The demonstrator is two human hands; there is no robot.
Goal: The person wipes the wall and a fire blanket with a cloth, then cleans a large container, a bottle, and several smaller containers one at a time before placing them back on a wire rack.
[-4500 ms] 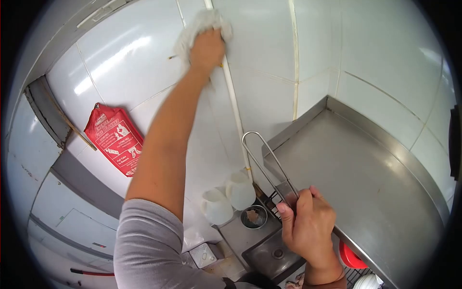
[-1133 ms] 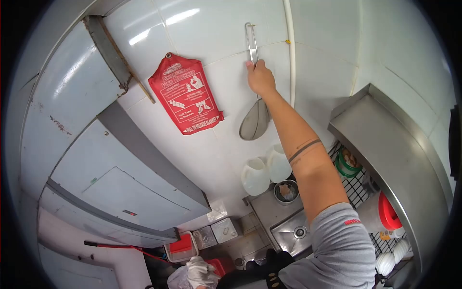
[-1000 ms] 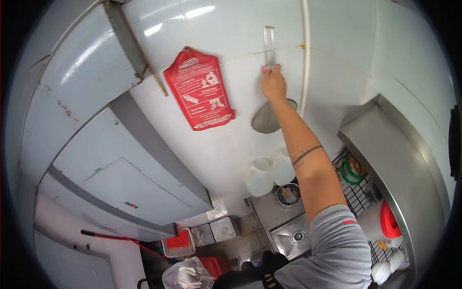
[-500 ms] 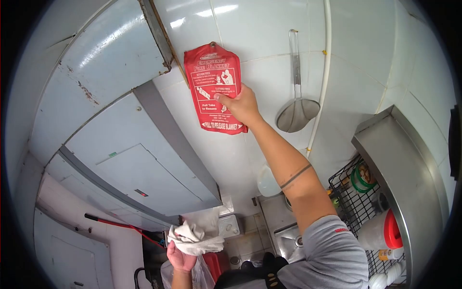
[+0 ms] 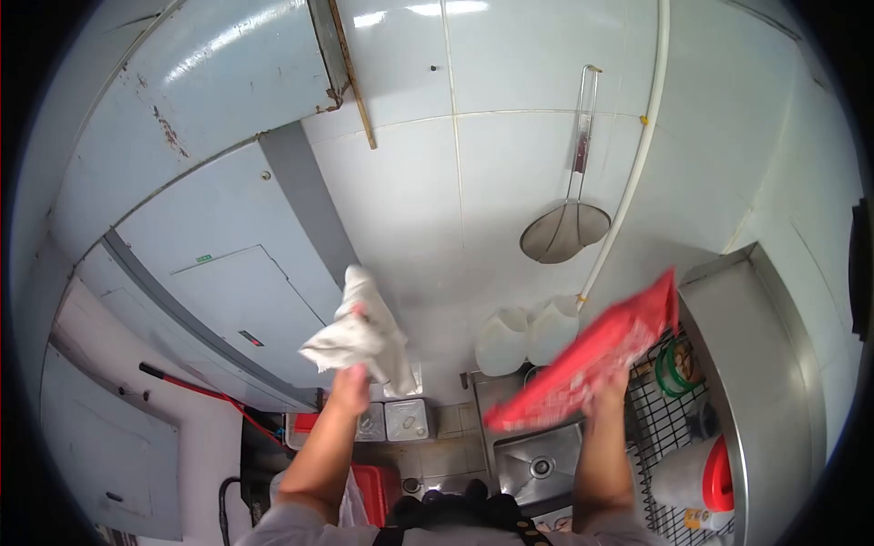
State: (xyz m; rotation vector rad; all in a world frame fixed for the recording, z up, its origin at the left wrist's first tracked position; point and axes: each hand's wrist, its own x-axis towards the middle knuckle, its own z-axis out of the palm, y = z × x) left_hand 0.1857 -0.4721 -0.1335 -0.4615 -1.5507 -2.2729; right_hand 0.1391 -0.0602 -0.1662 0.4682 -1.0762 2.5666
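The fingers of the right hand [image 5: 610, 391] grip a red pouch [image 5: 592, 359] near the middle of its lower edge. The pouch and the blur hide most of them, so how deep the hold goes cannot be told. From those fingers the pouch lies upward and forward, its long axis slanting from low on the left to high on the right, where its upper end overlaps the corner of a steel shelf [image 5: 760, 364] in the view.

The left hand [image 5: 350, 387] is well apart from the pouch, out to the left, its fingers closed on a bunched white cloth [image 5: 364, 346] that rises above them. Only the right hand touches the pouch.

Behind the pouch, two translucent jugs [image 5: 501, 346] stand against the tiled wall [image 5: 401, 173]. Above it a strainer [image 5: 564, 238] hangs, bowl down, handle nearly upright. Farther up and left, well away from the pouch, a small dark spot [image 5: 433, 68] marks the tiles; whether peg or hole cannot be told. Below the pouch is a sink [image 5: 514, 473]; to its lower right, a wire rack [image 5: 645, 428].
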